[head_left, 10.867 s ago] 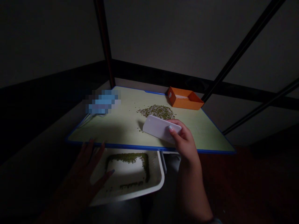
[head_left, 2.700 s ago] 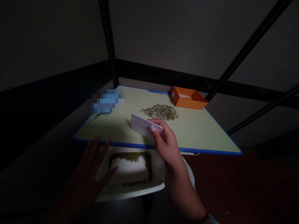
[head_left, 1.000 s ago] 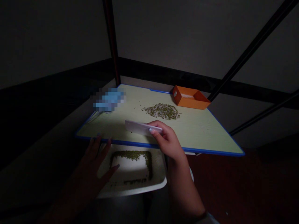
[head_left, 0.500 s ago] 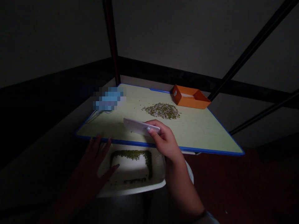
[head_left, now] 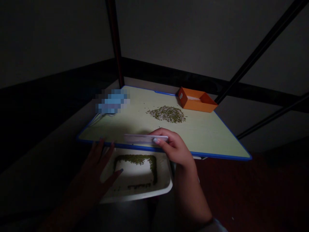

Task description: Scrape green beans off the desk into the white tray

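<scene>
My right hand (head_left: 177, 148) grips a flat white scraper (head_left: 140, 139), thumb on the near face. The scraper stands on edge low over the front part of a pale green table (head_left: 210, 135), close to its blue rim. Farther back on the tabletop lies a loose pile of small green beans mixed with paler bits (head_left: 169, 114). My left hand (head_left: 98, 169) is spread, fingers apart, at the left side of a white tray (head_left: 145, 194) below the table's front edge. Green beans (head_left: 135, 158) line the tray's far and right sides.
An orange open box (head_left: 198, 104) with something white inside stands at the table's back right. On the left is a blurred-out blue object (head_left: 112, 101) with a pale cable by it. Dark walls rise behind the table and a reddish floor (head_left: 241, 193) shows at right.
My right hand has drawn the scraper nearer to the table's front edge and levelled it. My left hand and the bean pile look the same.
</scene>
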Action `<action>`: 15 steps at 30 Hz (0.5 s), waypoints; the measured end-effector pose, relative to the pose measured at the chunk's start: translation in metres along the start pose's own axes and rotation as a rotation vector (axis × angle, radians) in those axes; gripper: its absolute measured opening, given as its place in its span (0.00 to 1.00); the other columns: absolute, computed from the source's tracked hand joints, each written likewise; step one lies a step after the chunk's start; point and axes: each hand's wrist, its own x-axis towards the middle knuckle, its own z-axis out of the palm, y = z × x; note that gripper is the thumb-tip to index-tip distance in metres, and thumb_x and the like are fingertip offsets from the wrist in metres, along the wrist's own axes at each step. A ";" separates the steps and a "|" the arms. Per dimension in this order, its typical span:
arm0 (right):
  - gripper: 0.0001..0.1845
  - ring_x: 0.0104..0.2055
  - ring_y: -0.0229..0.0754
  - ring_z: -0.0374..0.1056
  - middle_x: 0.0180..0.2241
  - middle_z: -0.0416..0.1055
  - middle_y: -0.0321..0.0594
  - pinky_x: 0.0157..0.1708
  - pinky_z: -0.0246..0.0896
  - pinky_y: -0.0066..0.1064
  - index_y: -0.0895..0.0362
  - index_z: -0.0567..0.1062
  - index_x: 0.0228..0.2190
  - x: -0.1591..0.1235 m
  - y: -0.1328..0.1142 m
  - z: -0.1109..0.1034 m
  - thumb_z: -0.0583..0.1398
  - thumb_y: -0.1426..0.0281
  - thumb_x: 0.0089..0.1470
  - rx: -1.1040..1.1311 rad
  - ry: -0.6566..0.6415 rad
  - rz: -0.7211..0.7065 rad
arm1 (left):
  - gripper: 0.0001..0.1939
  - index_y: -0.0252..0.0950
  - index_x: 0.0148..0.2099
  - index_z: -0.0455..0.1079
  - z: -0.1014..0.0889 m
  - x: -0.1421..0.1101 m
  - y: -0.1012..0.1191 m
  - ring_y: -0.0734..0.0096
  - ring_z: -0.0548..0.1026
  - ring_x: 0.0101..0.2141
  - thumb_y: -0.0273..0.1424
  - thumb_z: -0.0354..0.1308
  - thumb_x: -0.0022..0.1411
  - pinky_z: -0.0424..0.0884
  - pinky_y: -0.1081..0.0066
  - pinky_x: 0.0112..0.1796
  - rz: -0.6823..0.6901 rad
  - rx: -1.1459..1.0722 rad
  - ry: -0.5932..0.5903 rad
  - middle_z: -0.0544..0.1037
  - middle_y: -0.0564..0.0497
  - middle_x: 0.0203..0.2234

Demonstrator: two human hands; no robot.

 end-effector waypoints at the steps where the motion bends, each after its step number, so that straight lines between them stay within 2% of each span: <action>1: 0.08 0.35 0.37 0.70 0.34 0.76 0.34 0.35 0.65 0.29 0.51 0.77 0.40 -0.001 -0.001 0.000 0.58 0.68 0.62 -0.002 -0.003 0.004 | 0.37 0.58 0.69 0.35 0.000 0.000 0.000 0.48 0.43 0.69 0.51 0.45 0.61 0.62 0.41 0.59 -0.001 -0.001 0.006 0.37 0.55 0.73; 5: 0.08 0.35 0.37 0.70 0.35 0.76 0.34 0.34 0.65 0.29 0.51 0.76 0.41 -0.005 -0.005 -0.003 0.58 0.67 0.62 -0.017 0.006 0.015 | 0.38 0.58 0.69 0.35 0.000 -0.001 0.000 0.48 0.43 0.70 0.52 0.45 0.61 0.62 0.41 0.59 -0.010 0.003 -0.011 0.36 0.56 0.73; 8: 0.08 0.35 0.38 0.70 0.36 0.76 0.34 0.34 0.65 0.30 0.51 0.76 0.41 -0.009 -0.008 -0.010 0.58 0.67 0.62 -0.062 0.088 0.016 | 0.38 0.58 0.69 0.35 0.001 -0.002 -0.002 0.48 0.41 0.70 0.52 0.46 0.60 0.61 0.40 0.60 -0.023 0.007 -0.031 0.35 0.55 0.73; 15: 0.07 0.35 0.41 0.69 0.34 0.75 0.37 0.34 0.63 0.32 0.53 0.75 0.37 -0.018 -0.004 -0.042 0.59 0.66 0.58 -0.284 0.634 0.104 | 0.37 0.56 0.69 0.37 -0.001 -0.001 0.001 0.49 0.41 0.70 0.49 0.48 0.61 0.58 0.42 0.62 -0.055 -0.013 -0.047 0.38 0.53 0.73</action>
